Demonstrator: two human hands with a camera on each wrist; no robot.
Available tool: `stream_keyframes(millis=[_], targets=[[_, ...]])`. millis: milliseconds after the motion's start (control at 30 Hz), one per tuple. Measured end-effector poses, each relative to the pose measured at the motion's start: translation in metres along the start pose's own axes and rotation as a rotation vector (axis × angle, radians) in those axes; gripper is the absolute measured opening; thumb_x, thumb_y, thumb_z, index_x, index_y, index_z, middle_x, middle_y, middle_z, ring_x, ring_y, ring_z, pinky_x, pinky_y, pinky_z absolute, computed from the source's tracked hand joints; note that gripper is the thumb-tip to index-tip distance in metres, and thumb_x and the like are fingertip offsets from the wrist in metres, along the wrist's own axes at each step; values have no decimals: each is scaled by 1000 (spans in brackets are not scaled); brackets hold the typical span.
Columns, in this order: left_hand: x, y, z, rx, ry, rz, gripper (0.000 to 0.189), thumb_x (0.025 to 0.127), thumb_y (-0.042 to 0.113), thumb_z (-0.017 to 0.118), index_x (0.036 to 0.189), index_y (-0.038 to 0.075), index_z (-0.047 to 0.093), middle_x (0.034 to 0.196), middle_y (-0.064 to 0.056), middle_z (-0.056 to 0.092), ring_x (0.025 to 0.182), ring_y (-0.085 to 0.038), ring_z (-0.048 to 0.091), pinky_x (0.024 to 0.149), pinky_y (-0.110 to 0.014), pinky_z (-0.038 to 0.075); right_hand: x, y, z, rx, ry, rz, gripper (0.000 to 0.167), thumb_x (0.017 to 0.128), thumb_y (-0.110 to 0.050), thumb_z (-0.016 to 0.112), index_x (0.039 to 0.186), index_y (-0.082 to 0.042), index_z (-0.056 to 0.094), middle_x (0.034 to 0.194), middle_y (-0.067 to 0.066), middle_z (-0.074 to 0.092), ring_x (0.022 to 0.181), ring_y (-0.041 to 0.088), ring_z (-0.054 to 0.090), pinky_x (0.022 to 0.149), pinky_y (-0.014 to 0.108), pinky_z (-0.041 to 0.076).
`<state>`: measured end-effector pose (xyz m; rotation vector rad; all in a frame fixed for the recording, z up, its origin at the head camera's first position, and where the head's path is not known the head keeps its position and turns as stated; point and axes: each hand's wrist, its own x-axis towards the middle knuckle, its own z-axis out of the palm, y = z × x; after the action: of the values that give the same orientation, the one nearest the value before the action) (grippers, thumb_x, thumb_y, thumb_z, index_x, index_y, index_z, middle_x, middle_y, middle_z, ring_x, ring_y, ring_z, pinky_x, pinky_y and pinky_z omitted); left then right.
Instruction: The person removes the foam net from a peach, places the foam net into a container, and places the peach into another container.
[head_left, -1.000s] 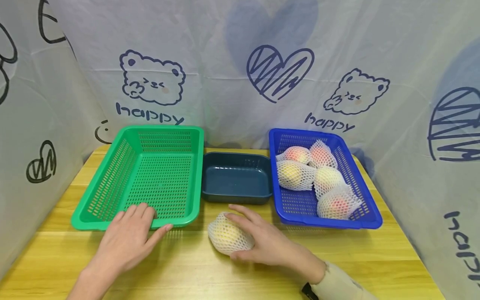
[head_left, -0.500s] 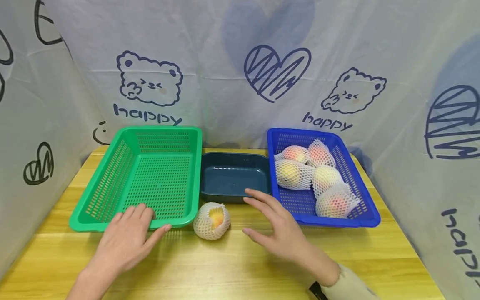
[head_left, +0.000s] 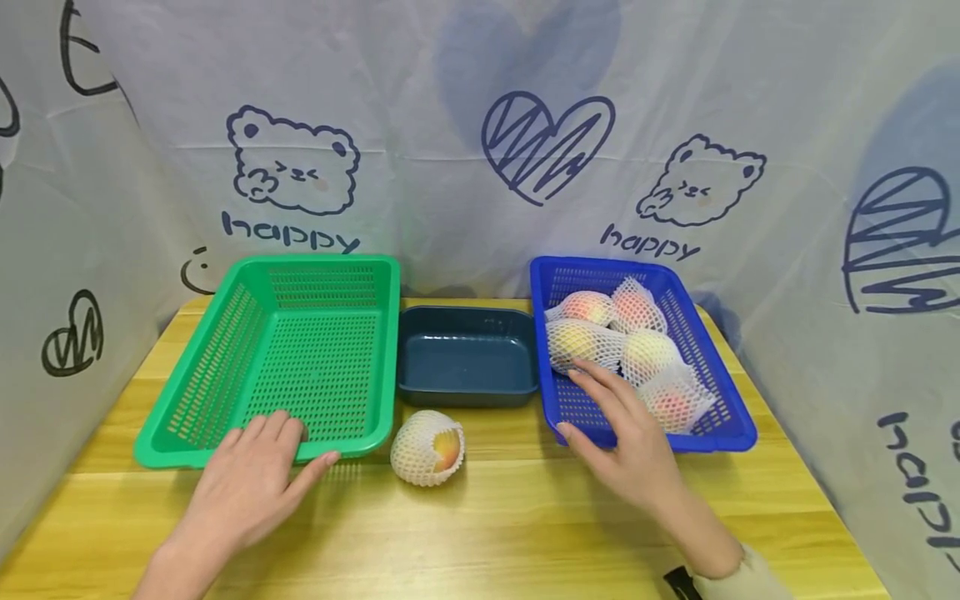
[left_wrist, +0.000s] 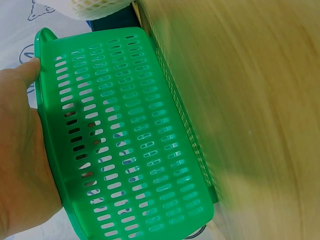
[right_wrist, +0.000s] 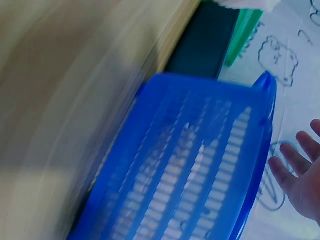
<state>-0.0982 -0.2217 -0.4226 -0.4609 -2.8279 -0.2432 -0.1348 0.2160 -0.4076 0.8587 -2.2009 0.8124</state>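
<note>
My left hand grips the front rim of the green basket; its fingers hook over inside and its thumb lies along the rim. Through the slots in the left wrist view, parts of the fingers show dark behind the basket wall. My right hand hovers with spread fingers over the front left of the blue basket, holding nothing. Inside that basket lie several yellow-red fruits in white foam nets. Another netted fruit sits on the table between the baskets, its net opening facing right.
Between the two baskets stands a dark blue rectangular dish, behind the loose fruit. The wooden table runs back to a white printed cloth, which also hangs at both sides.
The right hand let go of the netted fruit, leaving it near the green basket, then moved right to the blue basket. The fruit rolled slightly. The left hand stayed on the rim.
</note>
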Motion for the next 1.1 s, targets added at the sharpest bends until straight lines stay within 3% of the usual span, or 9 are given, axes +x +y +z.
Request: stream_keyframes(millis=[233,433,567,733,867,1100], targets=[[0,-1,1,0,-5,-3,44,101,55,61,95,11,56,86,2,47,79,-20,45,70,-34,35,-20,19,-18,-100,-53,85,65,104,-55,55,142,-2,60,145,17,58,132,36,56,119,20,30],[0,-1,0,4,-2,-3,44,101,54,61,95,11,57,86,1,48,79,-21,45,69,-34,35,-36,29,-31,-184,-84,137,56,97,-41,72,141,-7,62,140,14,61,126,36,58,117,18,28],[0,-1,0,7,-15,-4,44,101,55,60,95,12,57,86,1,48,80,-20,45,69,-34,35,-46,34,-38,-223,-105,151,55,93,-34,77,138,-7,64,134,13,64,121,35,60,115,33,37],[0,-1,0,6,-25,-7,43,101,56,60,94,13,56,86,2,47,79,-19,46,69,-35,36,-55,39,-44,-293,-170,183,49,90,-33,80,130,-6,68,122,11,67,115,35,63,98,55,47],[0,-1,-1,5,-28,-11,44,101,56,60,94,13,57,86,2,48,80,-19,47,69,-36,37,-57,40,-46,-335,-224,218,40,91,-34,79,120,-6,71,114,10,69,110,34,64,92,58,49],[0,-1,0,-1,-21,-7,43,101,55,60,95,13,58,87,2,50,80,-19,48,70,-36,39,-60,39,-47,-392,-281,240,34,95,-37,73,110,-7,73,108,9,71,105,34,66,91,57,48]])
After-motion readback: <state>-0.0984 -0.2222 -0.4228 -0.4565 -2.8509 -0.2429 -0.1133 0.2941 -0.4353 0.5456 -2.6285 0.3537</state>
